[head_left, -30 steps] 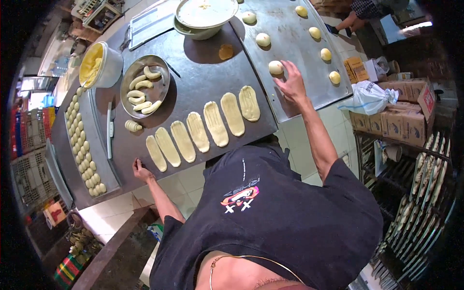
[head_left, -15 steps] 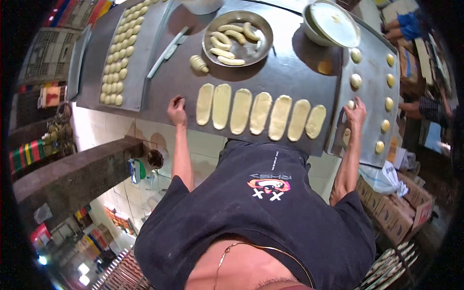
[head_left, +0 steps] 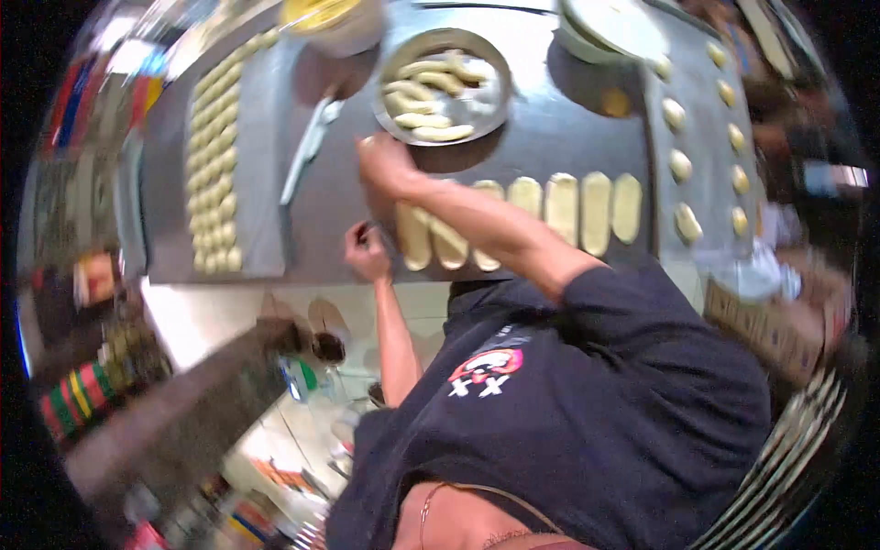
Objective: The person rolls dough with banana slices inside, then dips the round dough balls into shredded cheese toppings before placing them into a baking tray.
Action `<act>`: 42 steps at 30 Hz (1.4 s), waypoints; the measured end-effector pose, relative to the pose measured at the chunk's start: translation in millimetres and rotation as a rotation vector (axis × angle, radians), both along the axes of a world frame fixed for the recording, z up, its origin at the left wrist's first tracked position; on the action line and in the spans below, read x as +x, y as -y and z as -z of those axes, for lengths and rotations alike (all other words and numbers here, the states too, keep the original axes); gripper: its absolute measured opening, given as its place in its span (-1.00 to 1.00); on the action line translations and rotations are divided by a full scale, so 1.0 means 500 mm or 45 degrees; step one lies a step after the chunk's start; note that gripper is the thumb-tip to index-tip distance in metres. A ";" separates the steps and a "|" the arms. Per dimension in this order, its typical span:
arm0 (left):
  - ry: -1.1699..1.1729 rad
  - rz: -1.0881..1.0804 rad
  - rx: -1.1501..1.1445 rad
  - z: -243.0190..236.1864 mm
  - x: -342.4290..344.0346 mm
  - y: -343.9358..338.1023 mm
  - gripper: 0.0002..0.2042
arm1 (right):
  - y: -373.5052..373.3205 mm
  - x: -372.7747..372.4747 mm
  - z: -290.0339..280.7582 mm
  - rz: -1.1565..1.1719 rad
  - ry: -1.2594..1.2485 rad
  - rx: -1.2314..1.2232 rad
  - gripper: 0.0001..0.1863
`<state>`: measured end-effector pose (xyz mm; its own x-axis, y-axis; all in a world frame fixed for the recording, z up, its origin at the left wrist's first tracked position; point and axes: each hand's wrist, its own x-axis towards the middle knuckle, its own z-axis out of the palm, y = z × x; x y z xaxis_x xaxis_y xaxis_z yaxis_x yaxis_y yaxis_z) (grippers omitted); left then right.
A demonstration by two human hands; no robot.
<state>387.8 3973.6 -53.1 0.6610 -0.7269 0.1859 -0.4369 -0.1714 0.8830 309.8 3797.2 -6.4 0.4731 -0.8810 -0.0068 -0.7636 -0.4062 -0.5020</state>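
My right hand reaches across to the left, its forearm over a row of flat oval dough strips. Blurred fingers close around a pale dough roll, mostly hidden, beside the metal bowl. Peeled bananas lie in that bowl. At the table's near edge, left of the strips, my left hand is loosely curled, thumb and fingers apart, with nothing visible in it. The forearm partly covers several strips on the left of the row.
Small dough balls fill a tray on the left. Spaced dough pieces stand on another tray at right. A long pale tool lies near the left tray. A tub and a lidded white container stand at the back.
My right hand has left the dough piece on the right tray and swung left to the dough roll by the bowl. The view has turned and shifted; my left hand stays curled near the edge.
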 end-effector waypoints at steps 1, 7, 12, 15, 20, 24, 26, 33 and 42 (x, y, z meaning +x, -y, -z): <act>0.030 -0.045 0.035 -0.002 0.015 -0.019 -0.83 | -0.005 0.038 0.017 -0.055 -0.158 -0.105 -0.64; 0.079 -0.054 0.173 0.032 0.022 -0.012 -0.79 | -0.048 -0.147 -0.022 -0.134 0.535 0.284 -0.50; 0.000 0.015 0.083 0.052 0.050 0.006 -0.76 | -0.190 -0.680 -0.168 0.423 0.866 0.084 -0.43; 0.014 0.024 0.053 0.038 0.029 0.021 -0.76 | -0.274 -1.006 -0.132 0.902 0.770 0.042 -0.50; -0.031 0.143 0.071 0.045 0.050 0.046 -0.78 | -0.358 -1.346 -0.071 1.183 0.343 -0.160 -0.50; -0.229 0.024 0.188 0.031 0.024 0.059 -0.72 | -0.359 -1.393 0.039 1.107 -0.048 -0.080 -0.39; 0.024 -0.022 0.266 0.030 0.066 0.024 -0.69 | -0.317 -1.301 0.020 1.054 -0.250 -0.386 -0.43; -0.054 0.202 0.100 -0.086 -0.208 0.150 -0.65 | -0.147 -0.863 -0.053 0.863 0.626 -0.119 -0.71; -0.743 0.436 0.086 -0.028 -0.246 0.265 -0.49 | 0.154 -0.396 0.030 -0.093 0.173 -0.049 -0.77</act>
<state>265.0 3841.0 -39.1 0.3697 -0.9106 -0.1849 0.0686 -0.1717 0.9828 111.8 3720.4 -21.5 0.5302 -0.8426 0.0947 -0.6575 -0.4791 -0.5815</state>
